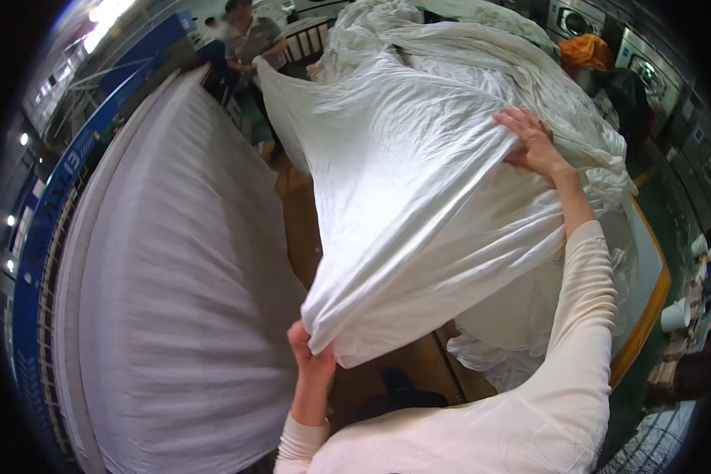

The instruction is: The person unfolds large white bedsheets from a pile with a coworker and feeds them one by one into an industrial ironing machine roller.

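Sheet (pixel 403 166) spans left of the table's right edge (pixel 662 294), seemingly taut because left hand (pixel 314 357) clenches its corner opposite a person (pixel 254 41); right hand (pixel 539 150) touches it, grip unclear.

Fingertips of my left hand (pixel 312 351) buried in folds of white sheet (pixel 403 158). Thumb side of my right hand (pixel 536 148) partly lost in cloth; can't tell how firmly it holds. Co-worker (pixel 253 39) blurred, legs partly behind sheet. Second person (pixel 212 30) beyond, too small to make out. Piled linen (pixel 521 71) hides most of surface (pixel 644 288). Lettering on blue frame (pixel 43 229) unclear. Dark lens rim cuts off clutter (pixel 675 316) at far right.
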### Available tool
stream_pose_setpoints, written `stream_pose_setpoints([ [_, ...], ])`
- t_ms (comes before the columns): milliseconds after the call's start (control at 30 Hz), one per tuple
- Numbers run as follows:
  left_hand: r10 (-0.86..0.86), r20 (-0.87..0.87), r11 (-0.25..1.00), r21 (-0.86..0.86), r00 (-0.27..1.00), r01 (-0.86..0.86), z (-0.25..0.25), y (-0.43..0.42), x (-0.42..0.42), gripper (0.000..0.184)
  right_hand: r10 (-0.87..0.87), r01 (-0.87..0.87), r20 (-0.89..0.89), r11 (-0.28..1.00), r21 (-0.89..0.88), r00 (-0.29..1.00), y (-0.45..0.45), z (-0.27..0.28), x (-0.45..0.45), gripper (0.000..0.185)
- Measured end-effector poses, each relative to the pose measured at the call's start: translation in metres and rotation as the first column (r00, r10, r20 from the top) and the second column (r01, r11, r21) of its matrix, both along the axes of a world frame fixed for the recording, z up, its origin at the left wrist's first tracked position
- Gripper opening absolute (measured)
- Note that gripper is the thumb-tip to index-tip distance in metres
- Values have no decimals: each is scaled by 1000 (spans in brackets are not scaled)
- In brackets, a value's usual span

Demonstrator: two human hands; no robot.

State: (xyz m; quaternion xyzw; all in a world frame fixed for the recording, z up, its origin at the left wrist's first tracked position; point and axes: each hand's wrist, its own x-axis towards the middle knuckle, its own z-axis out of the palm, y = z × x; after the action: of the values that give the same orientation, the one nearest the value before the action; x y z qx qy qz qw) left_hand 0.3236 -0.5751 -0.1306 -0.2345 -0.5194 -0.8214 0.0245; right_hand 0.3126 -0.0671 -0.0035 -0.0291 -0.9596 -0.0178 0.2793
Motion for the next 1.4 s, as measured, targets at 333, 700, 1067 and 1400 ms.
stream_pose_setpoints([
  [333, 427, 85, 699, 600, 900, -388, 176, -73, -2, 57, 304, -288, -330, 953, 97, 894, -132, 128, -29, 31],
  [700, 272, 600, 872, 176, 752, -456, -10, -127, 19, 48, 122, -408, 531, 786, 464, 839, -178, -16, -15, 6],
  [1067, 382, 370, 827, -546, 847, -135, -57, -140, 38, 80, 643, -642, 44, 766, -43, 764, -243, -8, 90, 15],
  [1400, -108, -467, 823, -538, 878, -185, -16, 88, 83, 114, 584, -605, -159, 771, -199, 796, -277, -43, 154, 17],
])
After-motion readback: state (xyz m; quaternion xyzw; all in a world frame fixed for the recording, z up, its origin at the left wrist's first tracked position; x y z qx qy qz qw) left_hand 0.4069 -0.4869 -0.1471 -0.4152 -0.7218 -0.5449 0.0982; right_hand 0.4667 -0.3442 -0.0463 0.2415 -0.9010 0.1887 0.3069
